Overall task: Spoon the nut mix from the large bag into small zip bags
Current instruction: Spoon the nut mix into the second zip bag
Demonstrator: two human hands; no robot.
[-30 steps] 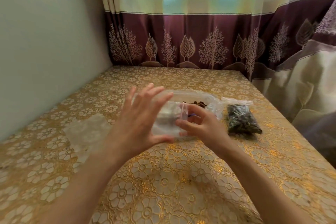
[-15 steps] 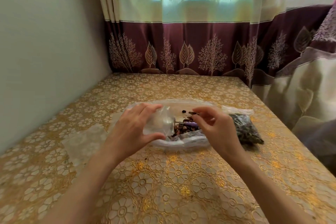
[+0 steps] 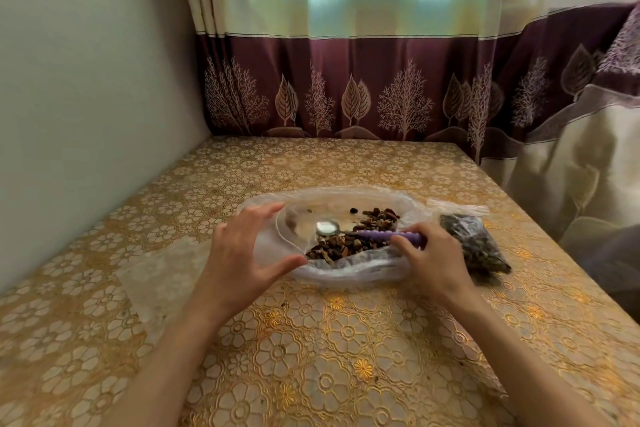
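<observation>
The large clear bag (image 3: 349,272) lies open on the table with brown nut mix (image 3: 349,244) inside. A spoon (image 3: 327,228) with a metal bowl and a purple handle rests over the nuts, and its bowl looks empty. My right hand (image 3: 431,258) grips the purple handle at the bag's right side. My left hand (image 3: 242,255) holds a small clear zip bag (image 3: 273,246) between thumb and fingers at the large bag's left end. The small bag's outline is hard to tell from the large bag's plastic.
A small zip bag filled with dark mix (image 3: 476,244) lies just right of my right hand. Empty clear bags (image 3: 162,274) lie flat on the gold floral tablecloth (image 3: 329,357) to the left. A wall runs along the left, curtains behind and to the right.
Both hands came down from mid-air to the large bag. My right hand let go of the small bag's edge and took hold of the spoon's purple handle. The left hand kept the small bag.
</observation>
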